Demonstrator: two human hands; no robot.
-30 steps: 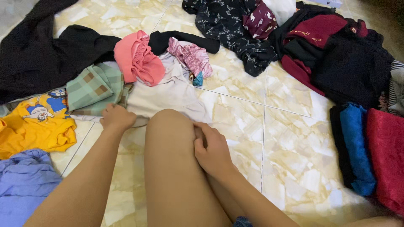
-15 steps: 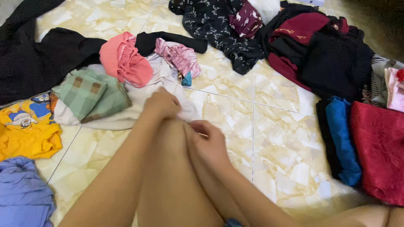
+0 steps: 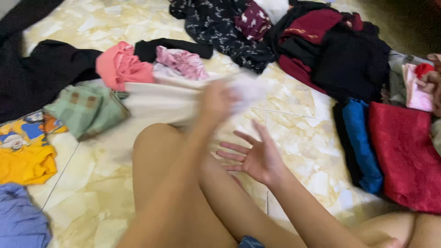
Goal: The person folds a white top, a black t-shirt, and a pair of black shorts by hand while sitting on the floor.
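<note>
My left hand point(image 3: 216, 102), blurred, pinches the edge of a soft cream cloth point(image 3: 161, 103), which stretches in a flat sheet from my fingers across the floor above my bent knee point(image 3: 158, 142). My right hand point(image 3: 257, 158) holds nothing, its palm up and all 5 fingers spread just beside the cloth. On the glossy marbled tile floor point(image 3: 294, 128) lie a crumpled pink garment point(image 3: 121, 66), a folded green checked one point(image 3: 85, 110), a yellow printed shirt point(image 3: 25, 158) and a nubby red towel point(image 3: 406, 158).
</note>
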